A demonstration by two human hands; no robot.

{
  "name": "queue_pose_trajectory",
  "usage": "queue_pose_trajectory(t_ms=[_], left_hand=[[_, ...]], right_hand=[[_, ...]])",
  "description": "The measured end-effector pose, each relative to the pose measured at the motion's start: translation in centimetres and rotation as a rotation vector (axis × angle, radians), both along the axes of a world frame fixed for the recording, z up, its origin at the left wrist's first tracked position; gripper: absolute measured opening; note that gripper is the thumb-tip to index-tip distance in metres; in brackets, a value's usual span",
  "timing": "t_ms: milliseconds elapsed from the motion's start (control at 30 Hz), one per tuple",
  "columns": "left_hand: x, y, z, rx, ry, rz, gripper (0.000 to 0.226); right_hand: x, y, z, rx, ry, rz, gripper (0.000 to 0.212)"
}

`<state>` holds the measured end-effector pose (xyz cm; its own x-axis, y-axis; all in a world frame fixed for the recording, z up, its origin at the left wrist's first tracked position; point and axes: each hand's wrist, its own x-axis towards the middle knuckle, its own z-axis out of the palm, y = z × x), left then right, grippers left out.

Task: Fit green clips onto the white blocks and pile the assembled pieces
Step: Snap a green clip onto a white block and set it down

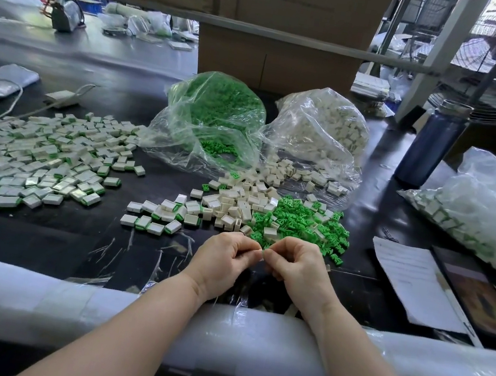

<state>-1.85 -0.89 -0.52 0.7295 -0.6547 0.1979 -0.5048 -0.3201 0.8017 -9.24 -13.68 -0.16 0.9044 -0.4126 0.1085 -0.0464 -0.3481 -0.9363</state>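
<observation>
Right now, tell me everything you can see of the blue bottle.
The blue bottle stands upright on the dark table, back right. Its tall round body looks like dark blue metal with a dull sheen, narrowing to a silver-grey cap. It appears closed. A clear bag of parts lies just right of it; whether they touch is unclear. Neither hand is near it.

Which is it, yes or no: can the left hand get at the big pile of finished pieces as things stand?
Probably yes. The pile of finished pieces lies on open table to the left hand's own side with nothing between, though that hand is pinching a small part now.
</observation>
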Motion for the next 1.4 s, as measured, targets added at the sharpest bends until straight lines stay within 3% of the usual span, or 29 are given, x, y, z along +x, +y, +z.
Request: queue_pose_trajectory(t_ms=[167, 300, 533, 767, 900, 1000, 1267, 1400], left_hand=[[0.07, -0.26, -0.05, -0.101, 0.175, 0.035, 0.018], [0.08, -0.27, -0.02, -0.133, 0.231, 0.034, 0.007], [0.06, -0.05, 0.13, -0.063, 0.179, 0.016, 0.008], [0.06, -0.05, 0.46, -0.164, 0.227, 0.000, 0.012], [0.13, 0.04, 0.31, -0.176, 0.215, -0.040, 0.009], [0.15, 0.11, 0.30, -0.162, 0.192, -0.068, 0.015], [-0.02, 0.19, 0.54, -0.110, 0.173, -0.112, 0.020], [-0.07, 0.21, 0.57, -0.086, 0.162, -0.108, 0.022]], right_hand=[[-0.04, -0.01, 0.19, 0.155, -0.093, -0.012, 0.018], [-0.12, 0.00, 0.29, 0.175, -0.108, 0.000, 0.017], [-0.29, 0.10, 0.37, 0.141, -0.115, 0.067, 0.019], [0.04, 0.10, -0.04, 0.112, -0.119, 0.093, 0.006], [0.00, 0.30, 0.22, 0.052, -0.067, 0.202, 0.018], [-0.03, 0.15, 0.28, 0.082, -0.037, 0.241, 0.024], [0.16, -0.18, -0.21, 0.149, -0.022, 0.232, 0.006], [0.09, -0.22, -0.19, 0.198, -0.040, 0.274, 0.008]])
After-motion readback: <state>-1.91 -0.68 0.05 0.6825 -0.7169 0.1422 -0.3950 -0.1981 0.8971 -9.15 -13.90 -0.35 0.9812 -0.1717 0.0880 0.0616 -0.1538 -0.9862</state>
